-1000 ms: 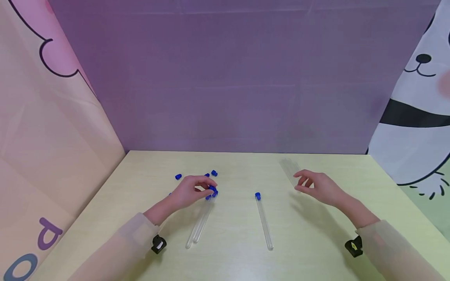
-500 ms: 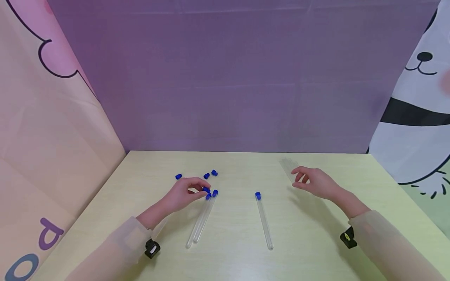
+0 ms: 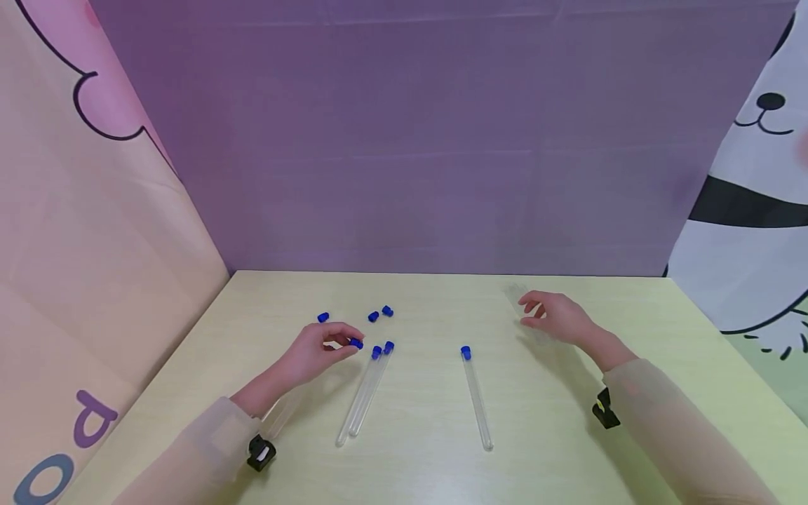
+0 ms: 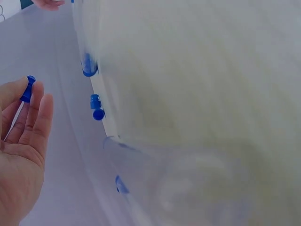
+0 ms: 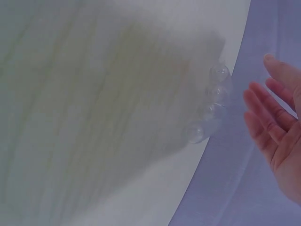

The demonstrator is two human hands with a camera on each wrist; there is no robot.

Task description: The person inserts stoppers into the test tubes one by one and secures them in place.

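My left hand (image 3: 318,351) pinches a blue cap (image 3: 356,344) between thumb and fingertips, above the table; the left wrist view also shows this cap (image 4: 28,89). Just right of it lie two clear test tubes (image 3: 365,400) side by side, with blue caps at their far ends. Below my left wrist a further clear tube (image 3: 284,410) is partly hidden. My right hand (image 3: 558,319) hovers with relaxed fingers beside several clear tubes (image 3: 515,294), holding nothing. In the right wrist view, the rounded ends of these tubes (image 5: 207,110) lie apart from the fingers.
Three loose blue caps, among them the rightmost cap (image 3: 388,311), lie toward the back left of the table (image 3: 429,301). One capped tube (image 3: 477,403) lies alone near the middle. A purple backdrop (image 3: 442,140) rises behind the table edge.
My left hand has drawn left with the blue cap, away from the pair of capped tubes. My right hand has shifted slightly left and farther back, over the clear tubes.
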